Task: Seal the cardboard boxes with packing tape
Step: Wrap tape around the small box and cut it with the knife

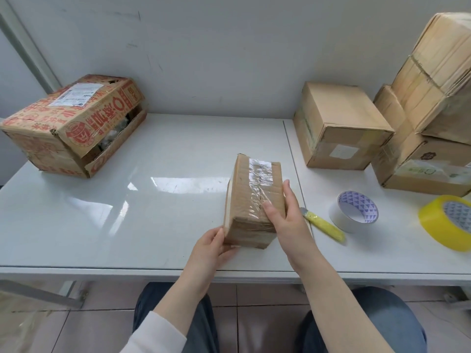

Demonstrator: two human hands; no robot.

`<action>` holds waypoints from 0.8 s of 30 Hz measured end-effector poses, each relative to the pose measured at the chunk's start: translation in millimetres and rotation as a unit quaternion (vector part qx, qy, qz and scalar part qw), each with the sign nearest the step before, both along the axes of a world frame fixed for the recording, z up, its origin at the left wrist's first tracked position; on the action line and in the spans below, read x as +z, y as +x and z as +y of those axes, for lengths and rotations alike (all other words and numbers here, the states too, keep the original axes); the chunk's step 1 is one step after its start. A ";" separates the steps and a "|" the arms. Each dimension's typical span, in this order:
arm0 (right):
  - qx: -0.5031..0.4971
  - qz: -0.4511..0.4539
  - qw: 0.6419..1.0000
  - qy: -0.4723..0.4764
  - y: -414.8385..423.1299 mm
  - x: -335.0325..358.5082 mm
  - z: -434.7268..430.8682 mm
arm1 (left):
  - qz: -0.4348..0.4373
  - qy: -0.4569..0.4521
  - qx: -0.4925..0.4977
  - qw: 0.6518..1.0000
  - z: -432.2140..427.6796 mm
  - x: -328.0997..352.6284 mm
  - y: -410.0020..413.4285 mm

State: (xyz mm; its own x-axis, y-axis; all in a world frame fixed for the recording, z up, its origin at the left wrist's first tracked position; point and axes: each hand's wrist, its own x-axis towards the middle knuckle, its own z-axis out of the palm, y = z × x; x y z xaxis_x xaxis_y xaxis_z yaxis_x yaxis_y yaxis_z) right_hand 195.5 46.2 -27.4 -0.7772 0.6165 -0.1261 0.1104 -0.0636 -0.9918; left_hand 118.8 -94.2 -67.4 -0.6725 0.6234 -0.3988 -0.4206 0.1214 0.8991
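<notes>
Left hand (212,247), right hand (285,220), taped box (251,200) gripped between

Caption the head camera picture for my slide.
Left hand and right hand grip a small taped box at a white table, beside a knife, white tape and yellow tape.

A: Where does the view sit?
B: One camera only, worn on the head, close above the near edge of the table (107,225), tilted forward and down.
A: How far does it reach?
B: From the person's lap (382,314) up to the wall (229,59) behind the far edge.
</notes>
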 end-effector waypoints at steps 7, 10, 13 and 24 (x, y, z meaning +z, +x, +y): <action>0.054 -0.035 0.998 0.001 -5.7 5.4 -2.1 | 0.295 -0.079 0.068 0.950 10.6 41.7 -34.9; 0.041 -0.040 0.998 -0.029 -7.3 7.2 -3.6 | 0.257 -0.071 0.019 0.964 45.4 56.9 -58.5; 0.041 -0.049 0.997 -0.033 -7.8 5.8 -6.7 | 0.200 -0.082 -0.015 0.976 71.9 62.1 -78.3; 0.027 -0.038 0.998 -0.033 -10.9 4.9 -11.7 | 0.162 -0.072 -0.001 0.984 82.7 54.8 -90.7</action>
State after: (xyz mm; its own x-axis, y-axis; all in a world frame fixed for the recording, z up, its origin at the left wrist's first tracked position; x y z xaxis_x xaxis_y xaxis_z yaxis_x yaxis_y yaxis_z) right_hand 184.7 34.4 -22.4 -0.7955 0.5624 -0.2256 0.1909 -0.1208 -0.9742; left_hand 28.1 -11.6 -12.6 -0.7776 0.5777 -0.2480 -0.1144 0.2579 0.9594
